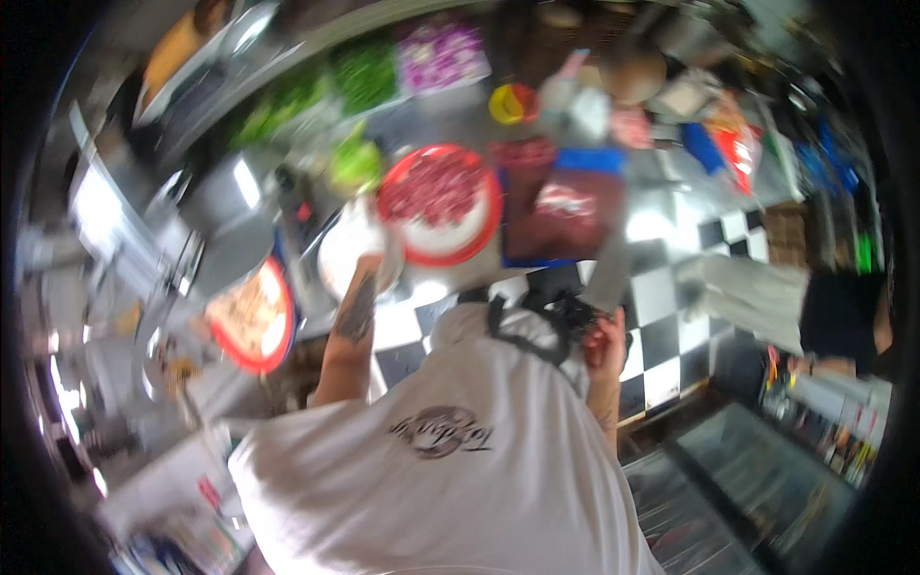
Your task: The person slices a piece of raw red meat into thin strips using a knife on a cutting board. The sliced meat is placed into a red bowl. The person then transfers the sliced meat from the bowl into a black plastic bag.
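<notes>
My left hand [370, 241], blurred and whitish, reaches over a round white bowl or plate [332, 251]; its fingers and grip cannot be made out. To its right, a red-rimmed tray [496, 208] holds chopped raw red meat [435, 188]. Beside that tray, dark red meat [568, 208] lies on a blue board or tray [521, 261]. My right hand [606, 341] is low at my right side, fingers curled around what looks like the handle end of a broad grey knife [611, 266], blade pointing away from me over the board's right edge. Motion blurs the view.
Containers of chopped greens [365, 75] and purple onion [442, 57] line the counter's back. A lettuce-like green [357, 164] sits before them. Another red-rimmed tray [287, 316] with pale food stands left. At right, a person in a pale apron [755, 295] stands on the checkered floor [654, 291].
</notes>
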Tool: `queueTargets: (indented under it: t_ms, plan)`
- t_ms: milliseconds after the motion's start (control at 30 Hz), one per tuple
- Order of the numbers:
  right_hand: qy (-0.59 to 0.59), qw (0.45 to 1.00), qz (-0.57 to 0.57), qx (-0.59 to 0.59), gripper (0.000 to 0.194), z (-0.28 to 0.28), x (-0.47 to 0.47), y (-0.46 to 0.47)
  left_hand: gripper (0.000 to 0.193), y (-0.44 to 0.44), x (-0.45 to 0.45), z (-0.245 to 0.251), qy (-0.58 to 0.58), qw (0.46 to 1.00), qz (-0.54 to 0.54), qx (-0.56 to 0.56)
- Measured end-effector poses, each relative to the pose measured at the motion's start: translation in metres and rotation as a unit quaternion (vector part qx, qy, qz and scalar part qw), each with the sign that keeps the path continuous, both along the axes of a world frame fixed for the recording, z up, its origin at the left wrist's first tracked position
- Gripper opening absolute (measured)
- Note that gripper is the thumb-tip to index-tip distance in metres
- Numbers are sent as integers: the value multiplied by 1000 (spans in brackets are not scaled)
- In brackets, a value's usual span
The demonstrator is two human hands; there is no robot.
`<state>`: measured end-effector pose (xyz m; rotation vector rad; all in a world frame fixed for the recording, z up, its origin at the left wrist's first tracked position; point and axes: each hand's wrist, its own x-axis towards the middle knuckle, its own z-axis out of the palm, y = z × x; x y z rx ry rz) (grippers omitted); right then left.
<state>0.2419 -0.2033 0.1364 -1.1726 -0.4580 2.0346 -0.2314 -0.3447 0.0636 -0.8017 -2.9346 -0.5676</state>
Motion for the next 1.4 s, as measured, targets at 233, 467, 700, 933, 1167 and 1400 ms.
queueTargets:
  t_ms: [233, 467, 700, 933, 1167, 1400]
  plan:
    - [45, 997, 17, -62, 45, -27, 7, 1, 18, -43, -15, -4, -66, 961, 38, 266]
    - [6, 998, 35, -58, 50, -16, 5, 18, 19, 7, 7, 31, -144, 906, -23, 397]
    - [-33, 998, 49, -12, 54, 11, -21, 23, 31, 68, -3, 44, -143, 956, -136, 219]
    - [-22, 1000, -2, -4, 60, 9, -7, 28, 40, 43, 40, -6, -162, 974, -95, 128]
    - [-251, 954, 122, 110, 70, -29, -10, 85, 27, 33, 107, -9, -263, 939, -45, 216]
    - [-602, 499, 285, 554, 70, -114, -38, 171, 43, 29, 152, -19, -219, 969, 17, 116]
